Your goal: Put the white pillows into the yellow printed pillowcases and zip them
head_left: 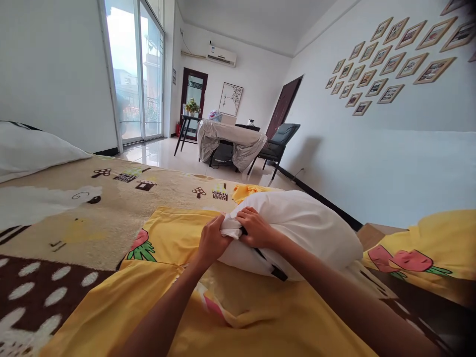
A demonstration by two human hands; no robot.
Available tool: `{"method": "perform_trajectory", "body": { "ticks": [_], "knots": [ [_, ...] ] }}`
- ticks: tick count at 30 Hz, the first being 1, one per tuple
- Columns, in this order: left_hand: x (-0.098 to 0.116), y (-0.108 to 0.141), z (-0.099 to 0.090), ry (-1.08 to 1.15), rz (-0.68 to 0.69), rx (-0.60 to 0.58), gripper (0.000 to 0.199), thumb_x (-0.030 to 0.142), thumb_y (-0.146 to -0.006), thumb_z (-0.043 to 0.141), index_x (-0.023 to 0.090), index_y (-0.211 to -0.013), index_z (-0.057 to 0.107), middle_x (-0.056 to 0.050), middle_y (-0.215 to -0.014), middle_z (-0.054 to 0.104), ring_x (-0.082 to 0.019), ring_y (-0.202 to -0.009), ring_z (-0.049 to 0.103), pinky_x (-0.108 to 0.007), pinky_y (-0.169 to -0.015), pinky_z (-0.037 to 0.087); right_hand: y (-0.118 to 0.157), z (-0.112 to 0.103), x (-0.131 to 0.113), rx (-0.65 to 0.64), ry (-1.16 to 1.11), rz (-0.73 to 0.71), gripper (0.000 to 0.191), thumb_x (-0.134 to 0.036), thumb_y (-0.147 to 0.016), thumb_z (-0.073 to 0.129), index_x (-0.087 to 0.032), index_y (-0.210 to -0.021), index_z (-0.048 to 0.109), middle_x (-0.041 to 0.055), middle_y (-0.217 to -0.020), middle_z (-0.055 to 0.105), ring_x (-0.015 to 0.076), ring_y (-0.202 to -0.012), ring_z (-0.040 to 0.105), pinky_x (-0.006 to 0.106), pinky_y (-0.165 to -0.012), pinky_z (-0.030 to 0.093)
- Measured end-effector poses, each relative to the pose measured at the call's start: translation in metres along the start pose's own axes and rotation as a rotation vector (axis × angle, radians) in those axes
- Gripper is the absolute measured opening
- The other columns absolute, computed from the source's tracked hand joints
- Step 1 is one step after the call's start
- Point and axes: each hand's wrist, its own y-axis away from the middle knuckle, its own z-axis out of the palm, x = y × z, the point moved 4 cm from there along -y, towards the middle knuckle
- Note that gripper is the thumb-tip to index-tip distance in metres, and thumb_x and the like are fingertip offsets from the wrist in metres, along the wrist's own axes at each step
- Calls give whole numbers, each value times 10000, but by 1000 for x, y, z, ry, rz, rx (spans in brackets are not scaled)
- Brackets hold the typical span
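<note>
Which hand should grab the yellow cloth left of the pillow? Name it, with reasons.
Probably the left hand: it is nearer the yellow cloth, while the right hand is farther off, against the white pillow. Both grip the pillow's end, so the left must first let go.

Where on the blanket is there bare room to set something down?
The blanket lies uncovered between the far-left pillow and the yellow fabric. It's crowded where the left hand and the right hand grip the white cushion beside that fabric.
</note>
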Motion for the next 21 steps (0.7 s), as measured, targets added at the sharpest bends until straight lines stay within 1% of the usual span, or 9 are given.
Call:
{"method": "perform_trajectory", "body": {
  "ticks": [4,7,9,11,13,15,17,19,21],
  "knots": [
    [-8,-3,-2,98,-44,33,28,183,-661,595,174,-641,578,16,-698,570,-132,-681,522,-220,-652,385,21,-5,3,-88,-109,34,576,-347,-779,561,-171,-1311,429,147,-1280,524,284,-1186,456,464,-1051,201],
    [-11,-5,-1,135,-54,55,32,176,-649,587,168,-648,619,-8,-813,610,-147,-785,547,-219,-731,410,31,2,5,-178,-112,56,868,-468,-702,643,-177,-1422,258,173,-1434,373,336,-1316,322,517,-1066,157],
    [-12,-5,1,159,-68,49,83,188,-646,582,167,-691,648,-5,-816,627,-152,-791,551,-214,-724,415,31,10,3,-170,-59,79,945,-440,-637,682,-155,-1423,243,188,-1447,347,350,-1331,291,529,-1068,144],
    [-12,-3,4,166,-95,34,100,212,-651,566,160,-684,645,13,-696,599,-142,-700,531,-208,-644,400,28,18,-3,-112,4,111,871,-355,-615,678,-128,-1375,317,199,-1387,413,343,-1282,352,511,-1065,158],
    [-8,-1,6,154,-112,24,96,228,-653,553,154,-628,608,30,-585,524,-125,-613,480,-204,-568,357,25,24,-8,-23,71,154,683,-230,-625,623,-108,-1270,433,191,-1254,519,317,-1168,450,460,-1031,226],
    [1,3,8,136,-102,12,86,223,-641,557,155,-591,569,40,-543,470,-111,-579,442,-203,-545,326,27,28,-11,61,109,197,537,-135,-623,556,-110,-1157,509,165,-1119,584,291,-1056,499,402,-947,302],
    [16,7,7,95,-68,-23,61,219,-630,581,161,-616,571,46,-532,458,-107,-563,429,-209,-547,318,33,26,-9,122,104,224,514,-102,-612,527,-119,-1126,523,144,-1057,607,283,-1003,506,371,-860,332],
    [36,11,0,35,-11,-76,132,255,-652,615,167,-750,617,33,-605,544,-128,-613,487,-220,-597,357,39,16,-3,154,82,229,529,-112,-615,529,-125,-1144,513,129,-1034,623,277,-971,508,365,-817,332],
    [57,13,-16,17,63,-82,276,322,-720,603,181,-956,627,-11,-829,659,-172,-780,575,-247,-716,413,44,-2,4,160,91,226,431,-134,-628,538,-140,-1059,546,114,-962,636,268,-911,513,362,-784,330]
  ]
}}
